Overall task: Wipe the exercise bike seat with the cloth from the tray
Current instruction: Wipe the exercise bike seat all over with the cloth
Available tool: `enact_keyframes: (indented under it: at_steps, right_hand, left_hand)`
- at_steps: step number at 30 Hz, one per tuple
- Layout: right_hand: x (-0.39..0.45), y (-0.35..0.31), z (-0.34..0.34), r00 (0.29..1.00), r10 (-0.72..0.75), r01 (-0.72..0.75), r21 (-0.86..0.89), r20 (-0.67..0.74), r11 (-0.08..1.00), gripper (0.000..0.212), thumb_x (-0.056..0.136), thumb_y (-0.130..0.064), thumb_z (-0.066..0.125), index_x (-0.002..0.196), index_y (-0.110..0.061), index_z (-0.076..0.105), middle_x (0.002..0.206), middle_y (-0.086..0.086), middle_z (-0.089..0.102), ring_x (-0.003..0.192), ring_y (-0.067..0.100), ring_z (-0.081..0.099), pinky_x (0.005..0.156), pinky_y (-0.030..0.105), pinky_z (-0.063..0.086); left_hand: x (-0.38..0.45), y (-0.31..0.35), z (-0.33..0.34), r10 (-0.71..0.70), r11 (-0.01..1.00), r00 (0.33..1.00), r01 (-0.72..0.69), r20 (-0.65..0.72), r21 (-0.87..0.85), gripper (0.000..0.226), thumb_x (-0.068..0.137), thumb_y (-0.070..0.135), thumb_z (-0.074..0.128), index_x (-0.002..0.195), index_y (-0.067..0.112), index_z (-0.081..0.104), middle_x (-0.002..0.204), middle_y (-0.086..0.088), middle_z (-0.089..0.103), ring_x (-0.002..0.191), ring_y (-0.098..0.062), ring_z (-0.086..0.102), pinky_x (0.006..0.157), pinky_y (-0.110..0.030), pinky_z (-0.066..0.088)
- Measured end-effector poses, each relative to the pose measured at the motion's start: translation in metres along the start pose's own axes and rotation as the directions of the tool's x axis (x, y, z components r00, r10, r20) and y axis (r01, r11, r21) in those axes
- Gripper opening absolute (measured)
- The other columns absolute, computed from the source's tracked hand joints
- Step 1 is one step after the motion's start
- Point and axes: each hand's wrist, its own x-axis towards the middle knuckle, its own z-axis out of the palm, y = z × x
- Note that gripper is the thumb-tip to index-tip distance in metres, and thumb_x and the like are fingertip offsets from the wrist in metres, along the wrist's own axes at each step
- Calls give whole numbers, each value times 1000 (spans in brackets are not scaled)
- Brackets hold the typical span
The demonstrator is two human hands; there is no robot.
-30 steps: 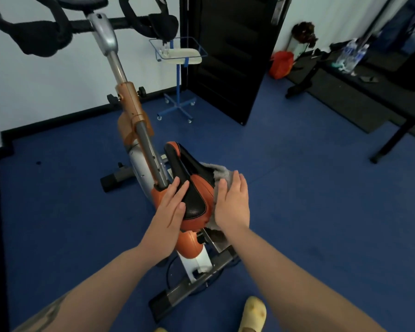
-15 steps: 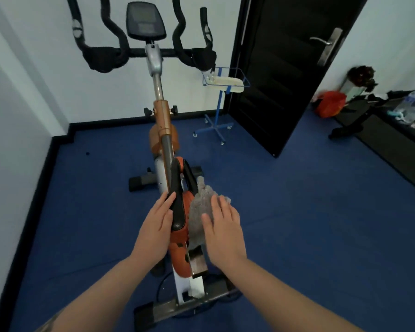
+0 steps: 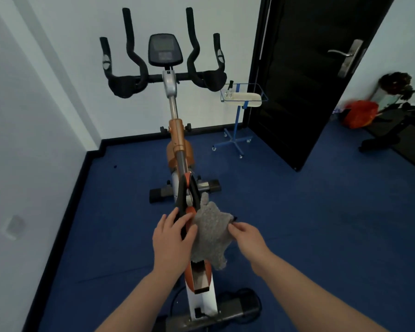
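The exercise bike's black and orange seat (image 3: pixel 187 198) stands in front of me, seen almost edge-on. A grey fluffy cloth (image 3: pixel 210 233) hangs over the seat's right side. My left hand (image 3: pixel 173 238) lies flat on the seat's left rear part, fingers around its edge. My right hand (image 3: pixel 246 238) pinches the cloth's right edge between thumb and fingers. The blue wire tray (image 3: pixel 244 95) on its wheeled stand is far back, right of the handlebars.
The bike's handlebars and console (image 3: pixel 164 50) rise ahead near a white wall. A black door (image 3: pixel 309 75) stands open at right. An orange bag (image 3: pixel 359 113) and dark equipment lie at far right. Blue carpet (image 3: pixel 309 224) surrounds the bike.
My right hand went from pressing flat on the cloth to pinching its right edge. The view has swung up and left, bringing the handlebars into sight. My left hand stays on the seat.
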Motion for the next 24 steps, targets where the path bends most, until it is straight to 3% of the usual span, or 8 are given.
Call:
enact_keyframes:
  at_steps: [5,8,12,14,17,19,22,24]
  right_hand:
    - [-8,3,0,960,-137,110,-122,-243,986,12,88,-28,69,93,-18,69,90,-6,69,86,11,65,64,17,45]
    - [-22,-16,-10,957,-224,210,-92,-186,973,9,87,-25,69,86,-17,66,85,-3,69,81,12,64,67,20,46]
    - [-47,-55,-23,935,-351,339,-150,-59,929,14,88,-26,68,77,-22,60,68,-11,62,65,3,55,63,22,42]
    - [-59,-78,-28,914,-406,397,-191,-13,898,15,88,-28,67,77,-22,59,59,-11,59,57,2,50,60,22,41]
    - [-74,-107,-33,883,-467,468,-178,53,865,15,90,-29,66,83,-16,60,64,6,63,63,11,54,64,31,43]
    - [-81,-118,-36,868,-490,496,-109,79,862,17,91,-26,65,87,-11,60,72,19,63,67,17,55,67,33,44]
    - [-87,-122,-36,856,-513,516,-41,69,855,15,92,-22,64,86,-9,58,70,7,58,65,12,52,66,20,46]
    - [-89,-118,-36,855,-517,518,-19,50,855,13,92,-21,64,84,-12,58,67,2,58,62,9,51,60,11,45]
  left_hand:
    - [7,7,0,97,995,994,-98,55,28,33,90,38,53,123,33,56,147,8,39,141,-15,26,117,-47,16]
    - [10,12,-7,127,992,988,-125,88,-24,27,90,35,54,116,31,60,140,10,48,137,-12,34,117,-48,15]
    - [6,16,-19,93,981,979,-58,183,-187,23,92,34,51,114,36,57,109,20,59,107,-3,48,110,-45,31]
    - [3,26,-28,50,929,973,37,224,-369,22,93,32,50,114,36,56,107,18,62,109,-9,55,99,-33,45]
    - [-3,52,-45,-29,729,941,250,337,-637,25,97,24,46,118,14,56,107,-6,67,95,-19,66,58,-14,53]
    - [-5,59,-52,-52,659,894,365,444,-657,36,97,33,43,122,10,54,114,-11,66,94,-20,69,65,-18,55]
    - [-14,57,-58,-50,568,812,502,581,-652,49,93,46,41,125,11,51,115,-16,67,100,-25,69,92,-36,52]
    - [-18,54,-63,-19,486,830,495,558,-720,44,92,43,45,123,13,53,114,-15,69,100,-24,69,95,-38,50]
